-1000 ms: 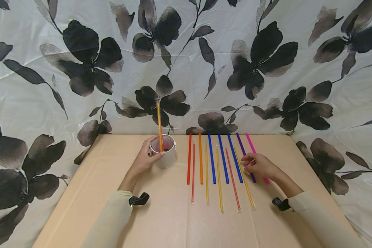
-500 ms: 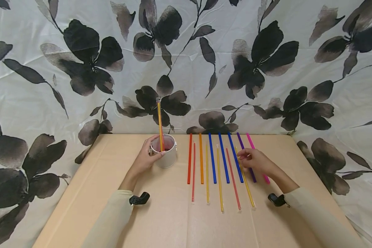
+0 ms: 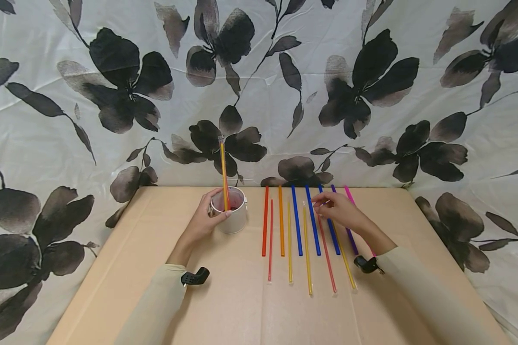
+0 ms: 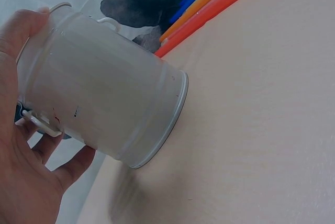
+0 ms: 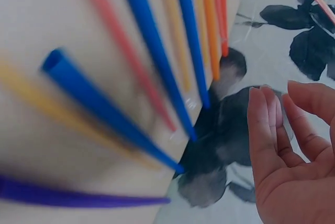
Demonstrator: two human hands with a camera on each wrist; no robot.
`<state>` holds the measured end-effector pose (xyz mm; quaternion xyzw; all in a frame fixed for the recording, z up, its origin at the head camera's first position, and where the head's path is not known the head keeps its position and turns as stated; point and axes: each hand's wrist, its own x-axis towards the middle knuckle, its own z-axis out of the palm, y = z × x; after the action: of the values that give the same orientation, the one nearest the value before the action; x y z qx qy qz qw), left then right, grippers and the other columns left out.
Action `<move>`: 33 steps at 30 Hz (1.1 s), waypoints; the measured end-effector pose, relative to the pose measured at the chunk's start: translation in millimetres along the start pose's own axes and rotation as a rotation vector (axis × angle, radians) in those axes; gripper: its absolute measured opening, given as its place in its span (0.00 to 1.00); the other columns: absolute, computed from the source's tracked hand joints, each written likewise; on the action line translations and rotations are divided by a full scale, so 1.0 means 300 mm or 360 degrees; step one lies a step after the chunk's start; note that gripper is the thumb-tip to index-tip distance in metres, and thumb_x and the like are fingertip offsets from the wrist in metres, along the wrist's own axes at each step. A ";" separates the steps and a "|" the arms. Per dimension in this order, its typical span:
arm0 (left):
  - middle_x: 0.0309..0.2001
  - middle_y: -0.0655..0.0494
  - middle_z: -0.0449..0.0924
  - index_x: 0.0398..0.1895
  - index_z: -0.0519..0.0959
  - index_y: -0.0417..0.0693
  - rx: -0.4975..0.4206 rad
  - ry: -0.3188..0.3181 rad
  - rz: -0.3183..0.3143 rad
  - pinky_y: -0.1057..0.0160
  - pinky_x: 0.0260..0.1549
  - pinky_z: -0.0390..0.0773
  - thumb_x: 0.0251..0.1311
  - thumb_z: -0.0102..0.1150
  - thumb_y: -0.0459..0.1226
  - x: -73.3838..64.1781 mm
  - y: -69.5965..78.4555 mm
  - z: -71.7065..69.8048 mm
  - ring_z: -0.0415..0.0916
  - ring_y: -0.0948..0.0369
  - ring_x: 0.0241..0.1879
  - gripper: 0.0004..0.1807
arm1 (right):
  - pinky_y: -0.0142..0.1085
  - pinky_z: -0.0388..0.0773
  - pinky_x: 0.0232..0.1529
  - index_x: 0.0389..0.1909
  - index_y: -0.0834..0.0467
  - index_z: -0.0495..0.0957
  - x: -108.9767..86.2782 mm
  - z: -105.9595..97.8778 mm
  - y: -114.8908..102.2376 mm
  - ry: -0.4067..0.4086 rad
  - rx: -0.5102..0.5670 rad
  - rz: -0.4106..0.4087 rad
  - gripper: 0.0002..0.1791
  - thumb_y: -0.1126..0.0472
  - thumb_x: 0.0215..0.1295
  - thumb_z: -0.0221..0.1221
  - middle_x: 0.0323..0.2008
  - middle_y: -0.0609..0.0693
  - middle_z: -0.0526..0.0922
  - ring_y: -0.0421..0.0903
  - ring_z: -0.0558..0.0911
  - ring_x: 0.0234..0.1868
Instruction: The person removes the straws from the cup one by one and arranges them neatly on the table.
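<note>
My left hand (image 3: 202, 221) grips a small white metal bucket (image 3: 234, 221) by its left side and rim. In the left wrist view the thumb is at the rim and the fingers are below the side handle. Yellow-orange and red straws (image 3: 223, 165) stand upright in the bucket. To the right lies a row of straws, wide and thin. My right hand (image 3: 341, 211) hovers over its right part, fingers loosely bent and holding nothing. Nearest it are a wide blue straw (image 3: 313, 225), a thin red straw (image 3: 327, 256) and a purple straw (image 3: 351, 242), partly covered by the hand.
Further left in the row lie a wide red straw (image 3: 264, 225), an orange straw (image 3: 281, 225) and thin yellow straws, one of them a yellow straw (image 3: 290, 249). A pink straw (image 3: 348, 193) lies at the right. Behind the beige table (image 3: 224, 297) hangs a floral cloth (image 3: 285, 134).
My right hand has moved left and a little farther back, from beside the purple straw to over the blue straws. My left hand and the bucket stay in place.
</note>
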<state>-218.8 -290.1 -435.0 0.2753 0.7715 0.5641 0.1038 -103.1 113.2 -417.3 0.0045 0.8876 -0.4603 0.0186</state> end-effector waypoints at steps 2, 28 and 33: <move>0.74 0.37 0.53 0.77 0.57 0.42 -0.0001 0.0002 0.0004 0.29 0.72 0.45 0.64 0.67 0.36 0.000 0.002 0.002 0.46 0.38 0.77 0.42 | 0.47 0.86 0.46 0.58 0.63 0.78 0.020 0.012 -0.021 -0.0009 0.0050 -0.0036 0.16 0.64 0.72 0.60 0.47 0.60 0.82 0.61 0.82 0.45; 0.75 0.38 0.52 0.78 0.55 0.41 0.0024 0.0016 -0.0005 0.30 0.72 0.47 0.64 0.67 0.36 0.017 -0.020 0.007 0.47 0.38 0.77 0.43 | 0.37 0.84 0.52 0.59 0.59 0.78 0.234 0.172 -0.247 -0.0083 0.0282 -0.0296 0.15 0.62 0.74 0.59 0.50 0.52 0.83 0.50 0.83 0.49; 0.76 0.41 0.52 0.79 0.55 0.47 0.0061 0.0041 0.0012 0.31 0.73 0.46 0.63 0.68 0.38 0.043 -0.105 0.011 0.46 0.39 0.77 0.45 | 0.38 0.84 0.52 0.58 0.58 0.78 0.267 0.209 -0.280 -0.0099 0.0308 -0.0336 0.15 0.62 0.74 0.59 0.49 0.53 0.83 0.48 0.83 0.47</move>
<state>-237.5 -287.2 -463.6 0.2729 0.7824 0.5531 0.0863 -183.4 12.7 -387.8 -0.1015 0.8336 -0.5430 -0.0029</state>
